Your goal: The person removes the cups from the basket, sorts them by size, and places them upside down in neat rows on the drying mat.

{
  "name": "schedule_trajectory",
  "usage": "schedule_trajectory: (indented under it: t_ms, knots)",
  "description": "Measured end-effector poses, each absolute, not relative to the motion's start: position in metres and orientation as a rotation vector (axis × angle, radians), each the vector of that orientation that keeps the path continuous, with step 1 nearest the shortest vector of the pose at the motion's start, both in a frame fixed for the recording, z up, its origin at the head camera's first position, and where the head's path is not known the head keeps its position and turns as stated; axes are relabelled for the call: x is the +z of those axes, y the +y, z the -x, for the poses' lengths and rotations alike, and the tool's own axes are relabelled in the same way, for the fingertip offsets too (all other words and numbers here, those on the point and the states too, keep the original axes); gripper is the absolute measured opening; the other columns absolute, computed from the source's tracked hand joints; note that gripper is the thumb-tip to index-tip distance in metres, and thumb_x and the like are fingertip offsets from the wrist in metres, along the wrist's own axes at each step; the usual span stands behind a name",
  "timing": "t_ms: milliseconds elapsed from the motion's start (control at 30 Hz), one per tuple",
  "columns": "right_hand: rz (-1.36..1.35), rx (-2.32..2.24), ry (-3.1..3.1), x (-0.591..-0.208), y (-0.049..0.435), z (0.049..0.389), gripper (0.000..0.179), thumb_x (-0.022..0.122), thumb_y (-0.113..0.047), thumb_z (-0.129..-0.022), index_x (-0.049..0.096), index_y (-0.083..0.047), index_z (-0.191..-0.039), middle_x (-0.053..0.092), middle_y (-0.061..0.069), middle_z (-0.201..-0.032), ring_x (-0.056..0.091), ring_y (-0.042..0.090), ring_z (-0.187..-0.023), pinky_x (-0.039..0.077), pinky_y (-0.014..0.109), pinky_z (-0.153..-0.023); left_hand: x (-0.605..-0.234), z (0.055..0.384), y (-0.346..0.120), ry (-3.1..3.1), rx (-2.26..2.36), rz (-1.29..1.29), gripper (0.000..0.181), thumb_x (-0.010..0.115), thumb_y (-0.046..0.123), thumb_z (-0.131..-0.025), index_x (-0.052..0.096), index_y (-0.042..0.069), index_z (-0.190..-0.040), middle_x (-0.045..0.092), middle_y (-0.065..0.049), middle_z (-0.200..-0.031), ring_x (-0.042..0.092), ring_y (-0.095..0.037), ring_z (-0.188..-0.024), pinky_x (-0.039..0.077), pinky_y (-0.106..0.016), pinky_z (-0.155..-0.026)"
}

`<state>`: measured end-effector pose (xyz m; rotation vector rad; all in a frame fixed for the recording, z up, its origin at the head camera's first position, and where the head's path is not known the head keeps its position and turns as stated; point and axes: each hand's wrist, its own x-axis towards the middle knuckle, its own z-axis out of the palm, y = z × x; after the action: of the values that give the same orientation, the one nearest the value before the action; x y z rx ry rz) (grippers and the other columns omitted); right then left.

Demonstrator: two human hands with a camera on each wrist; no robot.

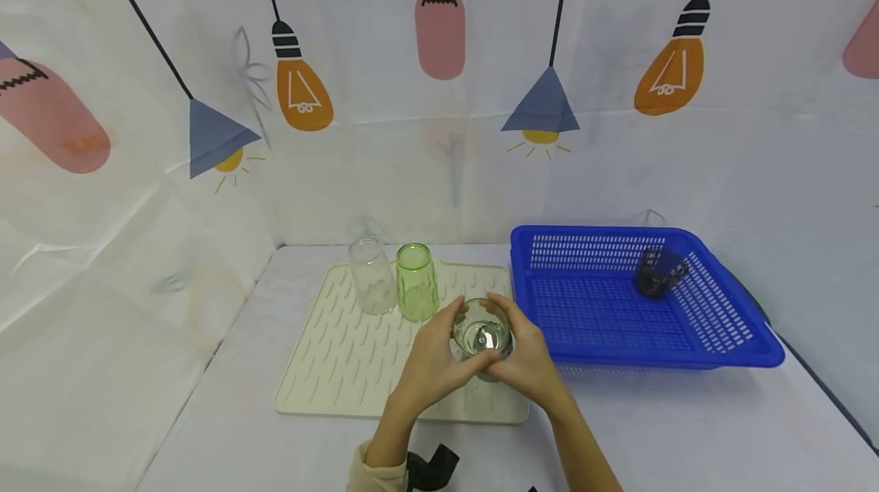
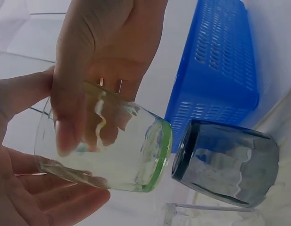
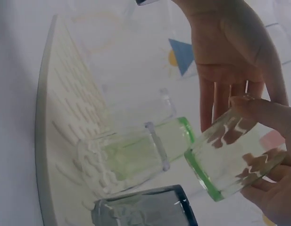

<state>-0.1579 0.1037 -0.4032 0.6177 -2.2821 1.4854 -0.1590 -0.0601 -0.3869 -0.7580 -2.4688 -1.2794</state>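
Observation:
My left hand (image 1: 434,361) and right hand (image 1: 530,361) hold a clear drinking glass (image 1: 483,330) between them, over the right part of a cream drying mat (image 1: 336,370). Fingers and thumbs go round its sides, and the thumbs meet at the near side in the head view. Its thick green-tinted end (image 2: 160,157) points toward the mat. On the mat stand a clear glass (image 1: 371,278) and a green glass (image 1: 416,284) at the back. Both wrist views also show a dark grey glass (image 2: 235,162) close to the held one, largely hidden in the head view.
A blue perforated basket (image 1: 584,324) stands right of the mat, with a dark glass (image 1: 655,274) lying in it. Behind the white table (image 1: 226,416) hangs a sheet (image 1: 384,156) printed with lamps. A black object (image 1: 433,469) shows by the left wrist.

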Motion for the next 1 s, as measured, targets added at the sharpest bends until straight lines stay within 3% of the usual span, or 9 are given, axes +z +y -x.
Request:
schedule_trajectory:
  t_ms: [100, 200, 467, 633, 1000]
  knots:
    - [-0.575, 1.436, -2.302, -0.403, 0.1, 0.157, 0.081, 0.082, 0.004, -0.057, 0.046, 0.005, -0.131, 0.062, 0.019, -0.117, 0.06, 0.035, -0.104, 0.053, 0.051, -0.083, -0.385, 0.158, -0.058, -2.495, -1.218, 0.73, 0.083, 0.076, 0.039, -0.076, 0.043, -0.01, -0.134, 0.061, -0.021, -0.121, 0.059, -0.03, -0.111, 0.051, -0.044, -0.091]
    - [-0.56, 1.382, -2.315, -0.404, 0.096, 0.155, 0.081, 0.08, 0.004, -0.057, 0.046, 0.005, -0.131, 0.06, 0.02, -0.117, 0.06, 0.036, -0.101, 0.054, 0.05, -0.08, -0.384, 0.157, -0.056, -2.503, -1.14, 0.715, 0.083, 0.076, 0.041, -0.076, 0.043, -0.011, -0.133, 0.06, -0.021, -0.12, 0.06, -0.031, -0.108, 0.053, -0.045, -0.087]
    - [-0.579, 1.195, -2.321, -0.405, 0.089, 0.153, 0.077, 0.08, 0.003, -0.058, 0.048, 0.003, -0.128, 0.058, 0.021, -0.121, 0.057, 0.037, -0.108, 0.054, 0.05, -0.081, -0.381, 0.154, -0.051, -2.543, -0.973, 0.613, 0.081, 0.077, 0.041, -0.073, 0.048, -0.008, -0.13, 0.057, -0.021, -0.124, 0.061, -0.035, -0.106, 0.055, -0.045, -0.083]
    - [-0.577, 1.157, -2.333, -0.404, 0.087, 0.152, 0.077, 0.08, 0.001, -0.058, 0.048, 0.003, -0.128, 0.057, 0.021, -0.122, 0.056, 0.036, -0.11, 0.053, 0.05, -0.083, -0.381, 0.154, -0.05, -2.487, -0.931, 0.608, 0.076, 0.078, 0.039, -0.07, 0.053, -0.008, -0.125, 0.061, -0.02, -0.117, 0.064, -0.034, -0.098, 0.057, -0.043, -0.078]
    - [-0.703, 1.139, -2.263, -0.406, 0.098, 0.152, 0.084, 0.084, -0.011, -0.064, 0.043, 0.006, -0.135, 0.054, 0.019, -0.132, 0.051, 0.038, -0.12, 0.047, 0.055, -0.092, -0.388, 0.161, -0.066, -2.297, -1.459, 0.646, 0.067, 0.082, 0.029, -0.07, 0.056, -0.006, -0.121, 0.063, -0.02, -0.114, 0.067, -0.031, -0.095, 0.058, -0.031, -0.073]
